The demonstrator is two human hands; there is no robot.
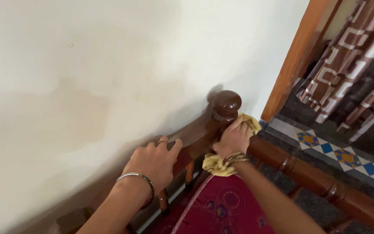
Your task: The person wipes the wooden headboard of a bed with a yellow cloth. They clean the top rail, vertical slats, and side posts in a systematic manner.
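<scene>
I take the dark brown turned wooden frame of the seat (308, 173) as my landmark; it runs along the pale plastered wall (87, 65) and turns a corner at a post topped with a round polished wooden knob (227, 103). I judge the frame heavy and rigid, its varnish smooth and a little slippery, so it will not give under pressure and offers firm holds along the rail and post. Inside the frame lies a deep red cushion with embroidered flowers and a cord edge (221, 208), which looks soft. Beyond the frame, on the far side from the wall, the floor shows blue, yellow and white patterned tiles (338, 156), and a brown and white patterned curtain (351, 52) hangs in an orange-brown wooden doorway (295, 60).

The crumpled yellow cloth (215, 164) sits at the corner post, just below the knob. It looks light, limp and easy to bunch, so I would grip it gathered in the palm, as it is now.

My right hand (234, 138) is closed over the cloth, pressing it against the post; cloth shows above the fingers and below the wrist, which carries gold bangles (235, 158). My left hand (154, 162) rests on the back rail nearer to me, fingers curled over the wood and thumb out, holding nothing loose. It wears a silver bangle (137, 177).
</scene>
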